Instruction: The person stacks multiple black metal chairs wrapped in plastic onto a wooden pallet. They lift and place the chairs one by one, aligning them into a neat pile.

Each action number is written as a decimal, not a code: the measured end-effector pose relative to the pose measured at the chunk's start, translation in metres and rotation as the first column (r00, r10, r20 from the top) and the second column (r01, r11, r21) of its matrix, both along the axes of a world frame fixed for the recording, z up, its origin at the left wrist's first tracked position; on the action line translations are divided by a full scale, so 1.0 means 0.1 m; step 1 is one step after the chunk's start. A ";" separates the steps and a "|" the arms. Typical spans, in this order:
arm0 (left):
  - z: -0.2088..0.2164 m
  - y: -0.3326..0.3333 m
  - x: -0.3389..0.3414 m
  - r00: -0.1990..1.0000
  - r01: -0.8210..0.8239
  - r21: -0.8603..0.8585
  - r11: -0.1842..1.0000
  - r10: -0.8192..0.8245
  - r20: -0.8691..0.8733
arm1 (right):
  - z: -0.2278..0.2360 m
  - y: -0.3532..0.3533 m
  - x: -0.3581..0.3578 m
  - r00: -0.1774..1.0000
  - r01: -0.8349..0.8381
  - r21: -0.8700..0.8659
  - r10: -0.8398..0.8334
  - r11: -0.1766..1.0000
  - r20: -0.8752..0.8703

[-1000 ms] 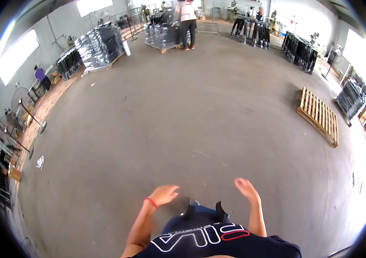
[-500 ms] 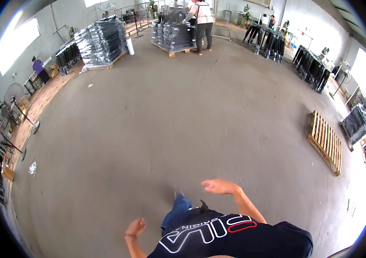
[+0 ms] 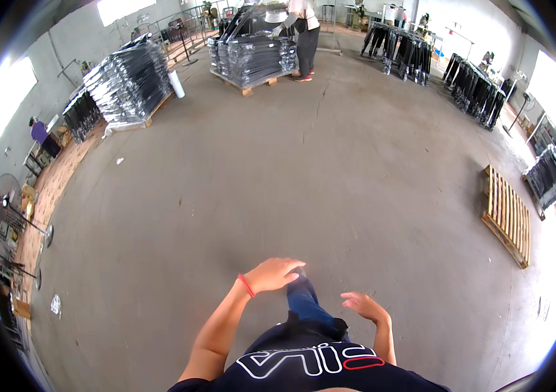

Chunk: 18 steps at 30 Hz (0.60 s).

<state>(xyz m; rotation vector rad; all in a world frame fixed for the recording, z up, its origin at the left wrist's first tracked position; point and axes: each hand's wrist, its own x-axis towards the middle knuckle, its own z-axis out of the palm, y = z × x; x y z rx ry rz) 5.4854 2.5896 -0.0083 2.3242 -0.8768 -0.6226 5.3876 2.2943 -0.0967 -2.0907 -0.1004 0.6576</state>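
My left hand (image 3: 274, 273) swings forward over the grey concrete floor (image 3: 291, 176), fingers loosely apart and holding nothing; a red band circles its wrist. My right hand (image 3: 364, 306) hangs lower beside my dark shirt, fingers relaxed and apart, also holding nothing. A leg in blue jeans (image 3: 304, 302) steps out between the two hands. Neither hand touches anything.
A wooden pallet (image 3: 506, 214) lies on the floor at right. Stacks of black metal frames on pallets (image 3: 250, 57) stand far ahead, where a person (image 3: 304, 32) works. More wrapped stacks (image 3: 127, 81) line the left wall; dark racks (image 3: 474, 85) stand at the back right.
I have walked forward, so the stacks ahead look closer. My left hand swung from low at my side to out in front; my right hand dropped back toward my body.
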 end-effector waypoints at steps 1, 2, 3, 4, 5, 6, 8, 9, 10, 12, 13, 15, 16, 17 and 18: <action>-0.09 0.06 0.25 1.000 -0.026 0.037 0.999 0.026 -0.013 | -0.09 0.00 0.27 0.998 0.038 0.011 -0.038 0.999 -0.044; -0.20 0.15 0.52 0.998 -0.052 0.075 0.996 0.054 -0.021 | -0.16 0.00 0.59 0.994 0.076 0.022 -0.073 0.997 -0.087; -0.30 0.27 0.72 0.995 -0.085 0.114 0.990 0.091 -0.045 | -0.20 0.02 0.88 0.984 0.105 0.030 -0.100 0.994 -0.145; -0.39 0.41 0.94 0.991 -0.109 0.123 0.986 0.117 -0.059 | -0.22 0.03 1.26 0.994 0.083 0.000 -0.083 0.997 -0.066; -0.44 0.59 1.10 0.986 -0.132 0.147 0.980 0.145 -0.079 | -0.19 0.08 1.66 0.998 0.063 -0.019 -0.063 0.998 0.004; -0.46 0.75 1.26 0.982 -0.146 0.165 0.975 0.163 -0.097 | -0.12 0.13 2.06 0.996 0.054 -0.043 -0.051 0.998 0.075; -0.40 1.03 1.55 0.963 -0.258 0.108 0.960 0.265 -0.050 | 0.34 0.36 2.85 0.986 0.055 -0.076 -0.042 0.996 0.162; -0.42 1.15 1.70 0.948 -0.313 0.064 0.947 0.316 -0.043 | 0.50 0.49 3.20 0.982 0.026 -0.062 -0.013 0.998 0.191; -0.45 1.27 1.82 0.924 -0.368 0.044 0.929 0.370 -0.096 | 0.63 0.61 3.52 0.975 -0.002 -0.051 0.013 0.999 0.222; -0.54 1.53 2.12 0.862 -0.478 0.009 0.879 0.471 -0.189 | 0.84 0.89 4.16 0.970 -0.092 -0.015 0.093 0.996 0.226; -0.62 1.66 2.24 0.831 -0.525 0.009 0.851 0.515 -0.211 | 0.93 1.04 4.44 0.970 -0.155 0.012 0.149 0.988 0.191; -0.76 1.95 2.52 0.756 -0.620 0.023 0.784 0.606 -0.246 | 0.90 1.33 5.01 0.956 -0.270 0.055 0.261 0.961 0.134; -0.83 2.06 2.71 0.727 -0.652 0.027 0.757 0.635 -0.260 | 0.80 1.46 5.25 0.946 -0.314 0.062 0.306 0.947 0.108; -0.91 2.16 2.81 0.692 -0.683 0.041 0.729 0.665 -0.280 | 0.65 1.58 5.39 0.933 -0.357 0.077 0.352 0.931 0.072; -0.93 2.29 3.06 0.666 -0.706 0.047 0.706 0.686 -0.292 | 0.58 1.72 5.59 0.929 -0.369 0.083 0.364 0.926 0.065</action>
